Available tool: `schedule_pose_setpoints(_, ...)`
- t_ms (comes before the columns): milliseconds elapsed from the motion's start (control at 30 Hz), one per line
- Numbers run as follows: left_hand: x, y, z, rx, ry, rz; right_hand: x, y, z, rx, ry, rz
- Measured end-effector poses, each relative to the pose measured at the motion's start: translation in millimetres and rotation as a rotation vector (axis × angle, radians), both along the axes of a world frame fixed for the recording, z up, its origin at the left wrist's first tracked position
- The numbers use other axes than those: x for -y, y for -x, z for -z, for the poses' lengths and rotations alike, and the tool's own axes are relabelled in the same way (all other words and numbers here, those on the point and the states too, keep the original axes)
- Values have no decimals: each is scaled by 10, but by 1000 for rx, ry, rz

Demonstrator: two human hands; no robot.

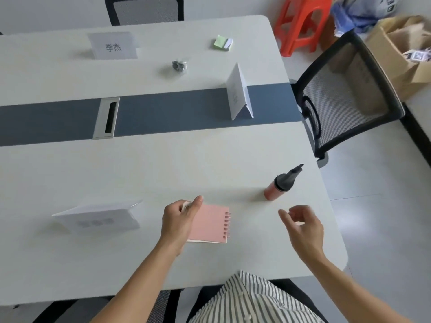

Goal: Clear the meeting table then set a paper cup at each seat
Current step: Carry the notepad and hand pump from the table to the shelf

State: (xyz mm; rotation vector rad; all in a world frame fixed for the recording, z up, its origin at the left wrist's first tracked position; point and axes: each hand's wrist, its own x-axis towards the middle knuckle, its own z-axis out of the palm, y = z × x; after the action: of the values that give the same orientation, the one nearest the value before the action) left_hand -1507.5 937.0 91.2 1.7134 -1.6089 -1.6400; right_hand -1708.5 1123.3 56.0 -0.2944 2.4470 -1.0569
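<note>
The left hand [179,220] overlaps the pink notebook's [211,223] left edge on the table [163,171], pinching a small white object [186,204] (too hidden to identify). Right of the notebook, the right hand [303,227] hovers empty with its fingers loosely spread. A red marker [278,184] lies beyond the notebook's far right corner.

Only one label is readable for you: the far name card [113,46] says 李杰, dark print on white, facing you. The middle name card [239,93], standing on the blue strip [175,113], has print on its left face, too oblique to read. The near name card [96,219] shows about three characters, blurred out. The cardboard box [382,43] at top right holds sheets with black-and-white code patterns [417,55], no legible text.
</note>
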Motion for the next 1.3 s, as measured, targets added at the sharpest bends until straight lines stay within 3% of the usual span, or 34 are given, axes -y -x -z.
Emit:
schedule_pose_setpoints(233,-56,-117,80,38,-10,27,332,200,374,6,154,20)
schedule_pose_setpoints(367,-64,-230,77,77,23,29,644,238,465,20,121,25)
schedule_pose_setpoints(600,-36,-400,30,100,76,84,838,113,213,44,147,-54)
schedule_pose_setpoints(933,-233,-612,-278,81,235,22,423,-434,-608,84,220,-422)
schedule_pose_setpoints(1300,-1872,-1331,-476,83,224,-429,-420,-689,-597,150,53,-950)
